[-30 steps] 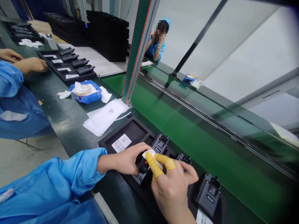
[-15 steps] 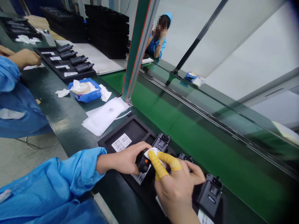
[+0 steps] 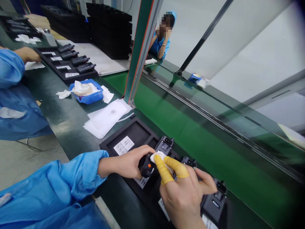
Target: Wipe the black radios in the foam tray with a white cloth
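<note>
My left hand (image 3: 130, 160) is closed round a black two-way radio (image 3: 145, 168) with an orange button, held over a black foam tray (image 3: 133, 187). My right hand (image 3: 182, 186), with yellow finger cots on two fingers, presses a white wiping cloth (image 3: 159, 156) against the radio and partly hides it. More radios sit in the tray: one radio (image 3: 165, 144) just beyond my hands, another radio (image 3: 214, 202) to the right of my right hand, and one partly covered by that hand. A white barcode label (image 3: 124, 145) lies in the tray's left compartment.
White paper sheets (image 3: 107, 117) and a blue bin (image 3: 89, 98) of cloths lie beyond the tray. A co-worker's hand (image 3: 30, 54) is near another tray (image 3: 66, 77) of radios. Black trays (image 3: 109, 35) are stacked behind. A green belt (image 3: 190, 140) runs alongside; a person (image 3: 159, 46) sits across.
My right hand has shifted slightly to the right with the cloth along the radio. My left hand stays in place. The co-worker's hand at far left has moved a little.
</note>
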Demonstrator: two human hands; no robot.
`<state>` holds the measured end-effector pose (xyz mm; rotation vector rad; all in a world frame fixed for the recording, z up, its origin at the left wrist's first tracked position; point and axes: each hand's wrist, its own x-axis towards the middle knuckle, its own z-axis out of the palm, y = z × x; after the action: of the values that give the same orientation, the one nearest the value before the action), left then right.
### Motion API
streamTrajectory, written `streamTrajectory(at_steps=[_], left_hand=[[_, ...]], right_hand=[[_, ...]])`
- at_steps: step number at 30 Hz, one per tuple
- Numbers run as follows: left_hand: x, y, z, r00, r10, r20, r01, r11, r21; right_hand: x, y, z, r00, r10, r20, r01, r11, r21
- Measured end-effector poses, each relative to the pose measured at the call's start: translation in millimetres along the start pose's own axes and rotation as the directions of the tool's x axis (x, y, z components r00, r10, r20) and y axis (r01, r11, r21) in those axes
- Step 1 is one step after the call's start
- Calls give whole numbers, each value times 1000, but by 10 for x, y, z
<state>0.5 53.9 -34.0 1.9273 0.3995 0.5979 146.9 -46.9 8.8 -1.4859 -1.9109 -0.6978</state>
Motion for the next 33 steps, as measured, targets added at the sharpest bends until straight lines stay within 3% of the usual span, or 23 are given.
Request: streamTrajectory(at_steps=[5,13,22,27,33], left_hand=[[6,-4,-3,1000,-11,-6,11,1000,-29],[-7,20,-4,1000,-16,-14,15,1000,-12],[-4,-53,19,1000,9,-8,-9,1000,-27],[-6,-67,54,999,36,-10,-36,999,8],[-11,-27,43,1000,-30,2,30,1000,1]], right_hand=[[-10,-65,41,996,-78,34,78,997,10],[-13,12,22,1000,11,-13,-12,994,-108],[-28,-132,22,999,-40,19,40,999,-8],[-127,-99,7,999,-20,29,18,998,62],[-189,-81,-3,999,50,21,-52,993,107]])
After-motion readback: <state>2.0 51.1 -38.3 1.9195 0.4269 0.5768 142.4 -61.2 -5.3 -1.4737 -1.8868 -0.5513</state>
